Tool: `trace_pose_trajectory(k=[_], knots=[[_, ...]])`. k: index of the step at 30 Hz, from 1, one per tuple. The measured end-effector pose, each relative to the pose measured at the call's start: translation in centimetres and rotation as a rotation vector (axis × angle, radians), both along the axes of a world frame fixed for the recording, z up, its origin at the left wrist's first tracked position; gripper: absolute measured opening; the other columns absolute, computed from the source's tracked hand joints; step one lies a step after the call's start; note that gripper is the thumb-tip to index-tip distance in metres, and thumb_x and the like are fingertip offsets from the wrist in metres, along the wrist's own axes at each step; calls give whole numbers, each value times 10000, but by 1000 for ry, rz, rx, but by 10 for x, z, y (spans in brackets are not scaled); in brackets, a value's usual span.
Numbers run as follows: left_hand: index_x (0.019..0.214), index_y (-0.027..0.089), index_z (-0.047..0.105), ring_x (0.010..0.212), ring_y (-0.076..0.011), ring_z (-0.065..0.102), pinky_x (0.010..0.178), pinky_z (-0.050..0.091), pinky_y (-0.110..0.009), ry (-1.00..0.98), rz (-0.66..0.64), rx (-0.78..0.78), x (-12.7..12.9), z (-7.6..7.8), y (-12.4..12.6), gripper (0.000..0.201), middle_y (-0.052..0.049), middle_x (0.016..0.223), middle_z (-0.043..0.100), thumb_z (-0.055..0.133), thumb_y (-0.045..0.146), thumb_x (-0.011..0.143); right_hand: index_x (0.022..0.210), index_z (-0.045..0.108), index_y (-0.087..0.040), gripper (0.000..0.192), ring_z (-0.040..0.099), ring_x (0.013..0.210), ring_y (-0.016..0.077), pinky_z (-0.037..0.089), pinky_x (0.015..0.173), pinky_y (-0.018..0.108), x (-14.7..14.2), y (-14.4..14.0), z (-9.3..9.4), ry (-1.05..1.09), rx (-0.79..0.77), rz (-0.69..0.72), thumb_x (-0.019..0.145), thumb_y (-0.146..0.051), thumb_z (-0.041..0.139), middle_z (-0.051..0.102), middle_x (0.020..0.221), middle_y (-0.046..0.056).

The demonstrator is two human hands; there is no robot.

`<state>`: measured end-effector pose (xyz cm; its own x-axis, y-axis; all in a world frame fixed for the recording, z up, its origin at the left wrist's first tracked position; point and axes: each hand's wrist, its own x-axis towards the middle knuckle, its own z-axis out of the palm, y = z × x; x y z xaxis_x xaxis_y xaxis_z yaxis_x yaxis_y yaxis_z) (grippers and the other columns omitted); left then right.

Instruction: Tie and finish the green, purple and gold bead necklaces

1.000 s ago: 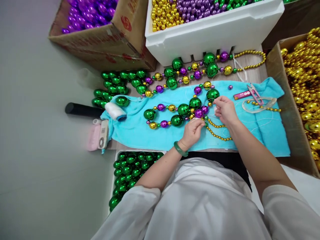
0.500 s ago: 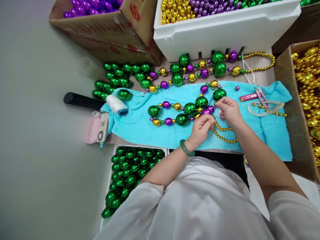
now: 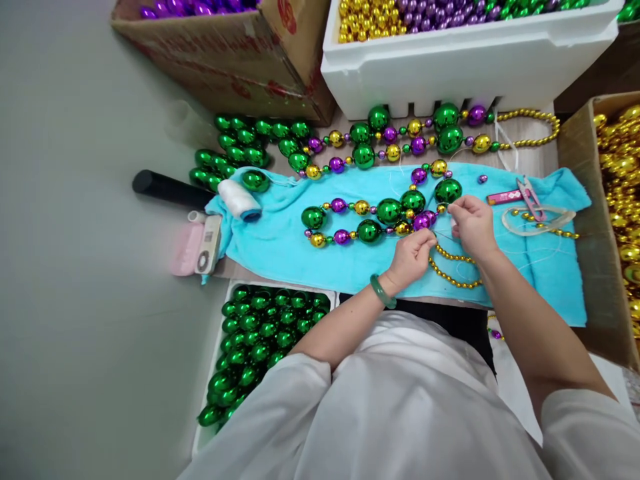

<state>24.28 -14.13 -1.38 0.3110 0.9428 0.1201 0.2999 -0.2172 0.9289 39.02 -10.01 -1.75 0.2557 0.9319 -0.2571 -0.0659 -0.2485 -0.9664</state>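
Here both hands point(image 3: 413, 257) point(image 3: 473, 227) pinch the bead string point(image 3: 380, 220) on the towel point(image 3: 280, 250).

No word, number or brand can be read anywhere in the view. The only print stands on the cardboard box point(image 3: 235, 50) at about eleven o'clock: faded red lettering runs along its side wall and a red mark sits on its raised flap, both too blurred and skewed to make out. The slim pink tool point(image 3: 505, 197) on the blue towel point(image 3: 280, 253), at about two o'clock from the hands, may carry marks, but they are too small to tell.
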Motion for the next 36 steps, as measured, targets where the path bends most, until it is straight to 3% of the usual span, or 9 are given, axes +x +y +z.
trace_pose_trajectory(k=[5, 7, 10, 15, 19, 24, 28, 32, 36], knots=[[698, 184, 491, 651, -120, 466, 651, 377, -249, -12, -10, -21, 1, 3, -3, 187, 8, 663, 498, 435, 206, 876, 624, 496, -211, 133, 297, 322, 71, 240, 327, 208, 6, -4, 3, 16, -8, -32, 677, -251, 611, 373, 403, -86], [701, 179, 502, 651, -117, 469, 660, 386, -249, -29, -1, -35, 2, 6, -5, 191, 8, 663, 506, 440, 213, 878, 626, 502, -210, 147, 309, 328, 76, 249, 334, 215, 11, -7, 7, -26, -9, 19, 682, -273, 622, 371, 402, -83], [741, 176, 533, 657, -113, 489, 672, 410, -245, -119, 20, -115, 4, 10, -8, 179, 8, 676, 530, 460, 249, 886, 657, 543, -204, 156, 363, 377, 92, 271, 380, 232, 21, -11, 18, -225, -4, 218, 718, -326, 618, 422, 440, -58], [812, 177, 564, 658, -105, 540, 664, 443, -232, -381, 123, -234, 1, 15, -3, 169, 21, 669, 528, 487, 305, 891, 794, 701, -212, 156, 514, 557, 143, 368, 545, 283, 34, -15, 40, -752, 71, 542, 726, -334, 632, 648, 665, 23], [803, 171, 594, 667, -111, 545, 667, 451, -238, -339, 173, -217, -8, 18, -6, 208, 4, 692, 561, 512, 342, 892, 769, 735, -229, 145, 510, 529, 147, 347, 536, 282, 32, -16, 53, -877, -25, 718, 716, -331, 645, 621, 582, 7], [901, 166, 670, 786, -151, 575, 721, 457, -266, 28, 225, -51, -14, 13, -17, 153, -70, 909, 644, 579, 283, 859, 727, 712, -213, 120, 477, 534, 138, 316, 546, 275, 27, -15, 60, -919, -38, 692, 744, -290, 621, 570, 545, -6], [889, 168, 688, 811, -184, 579, 800, 434, -312, 289, 129, -3, -11, 5, -18, 135, -73, 858, 666, 578, 239, 857, 734, 694, -207, 132, 456, 535, 132, 306, 558, 269, 26, -18, 58, -896, -5, 690, 762, -297, 602, 521, 522, -18], [809, 182, 671, 775, -161, 565, 753, 407, -283, 260, 100, -36, -9, 3, -11, 167, -35, 802, 663, 525, 220, 880, 740, 667, -195, 158, 418, 513, 125, 293, 554, 264, 23, -20, 44, -819, 25, 656, 780, -305, 561, 480, 502, -29], [661, 167, 611, 628, -111, 485, 630, 359, -237, 85, 206, -262, -6, 1, -2, 163, 26, 633, 575, 568, 180, 817, 721, 654, -188, 144, 400, 504, 126, 280, 544, 263, 19, -19, 24, -781, 0, 537, 763, -272, 545, 475, 503, -28]])
